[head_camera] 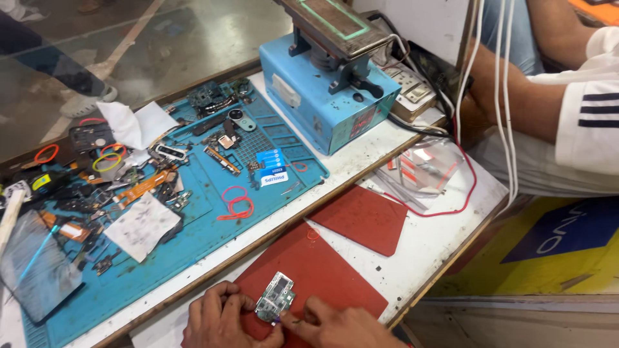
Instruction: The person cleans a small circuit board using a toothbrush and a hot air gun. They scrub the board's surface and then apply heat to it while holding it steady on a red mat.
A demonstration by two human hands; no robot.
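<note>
left hand and right hand both work at the near edge of the bench, cut off in part by the bottom of the frame. the left hand pinches a small circuit board by its near left side, holding it tilted over the large red mat. the right hand is pinched shut on a thin tool whose tip meets the near end of the board; the tool is too small to tell its kind.

a second, smaller red mat lies just beyond, to the right, near the bench's right edge. bare white surface shows between the two mats and along the right edge.

on the left a blue work mat takes up most of the bench, crowded with small parts, rubber bands and paper scraps; a dark phone screen lies at its left end. a blue machine stands at the far side, touching the mat's far right corner.

white cables hang at the far right, where another person's arm rests beside the bench edge.
</note>
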